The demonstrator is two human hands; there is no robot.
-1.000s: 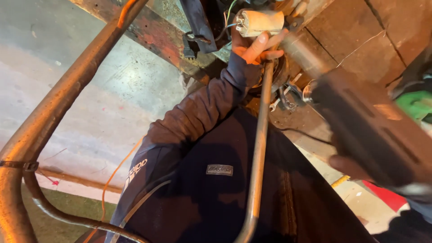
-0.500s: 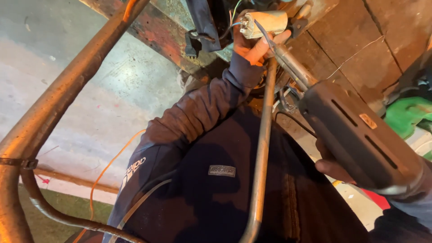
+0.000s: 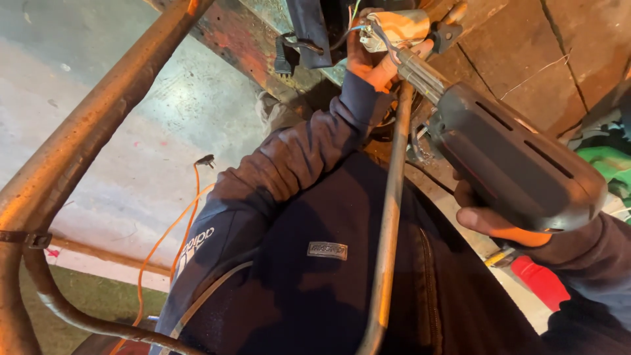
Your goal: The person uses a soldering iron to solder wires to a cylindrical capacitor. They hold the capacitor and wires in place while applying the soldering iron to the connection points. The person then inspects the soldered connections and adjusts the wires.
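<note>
Left hand (image 3: pixel 371 59) clamps pale fitting (image 3: pixel 394 29) up at rusty frame (image 3: pixel 243 39). Right hand (image 3: pixel 503 227) grips power drill (image 3: pixel 513 164), bit at fitting. Fastening step; next likely needs steady push.

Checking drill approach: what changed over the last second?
The right hand brought the drill up until its tip reached the white part, which the left hand holds. That hold, the metal tube and the orange cord stayed put.

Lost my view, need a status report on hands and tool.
Left hand grips pale fitting. Right hand holds dark power drill, bit at fitting. Metal tube crosses close beside.
</note>
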